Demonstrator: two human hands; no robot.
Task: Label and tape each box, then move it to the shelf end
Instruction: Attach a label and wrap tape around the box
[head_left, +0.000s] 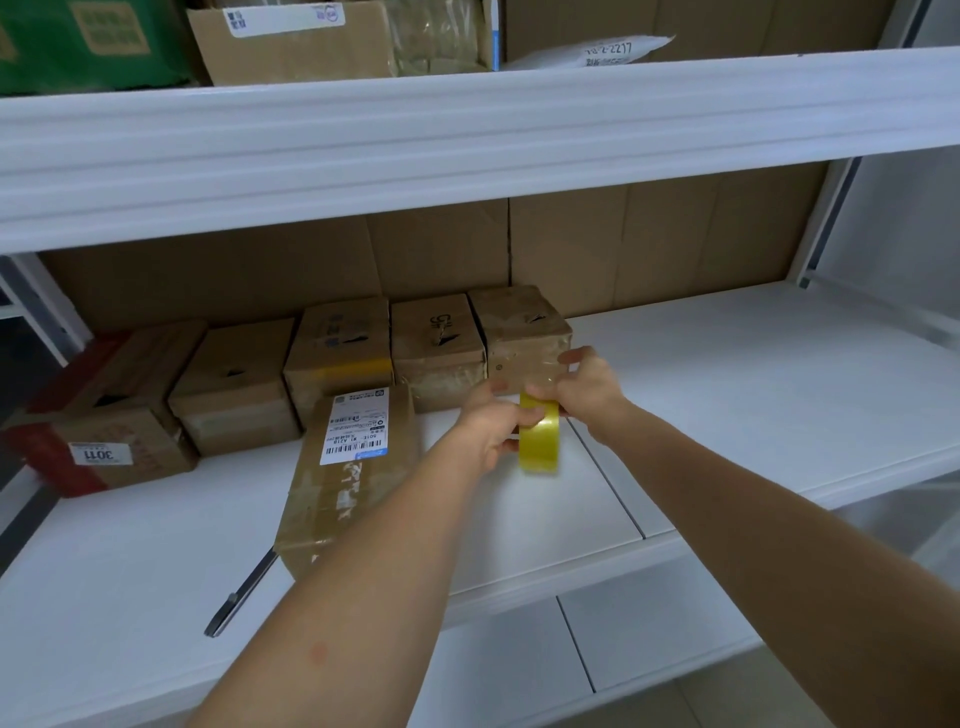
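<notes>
Over the shelf (675, 415), both hands' fingers grip the tape roll (540, 441) (yellow).

Both bare arms reached fwd & converged, L hand (491, 426) w/ fingers curled round a tape roll (539, 441), R hand (589, 387) just beside it, wrist bent, fingertips (571, 357) pinching at tape near the roll's top.

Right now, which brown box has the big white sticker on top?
The long box lying alone in front of the row, left of the left hand. Its white shipping label covers its top; the row's boxes show none like it.
</notes>
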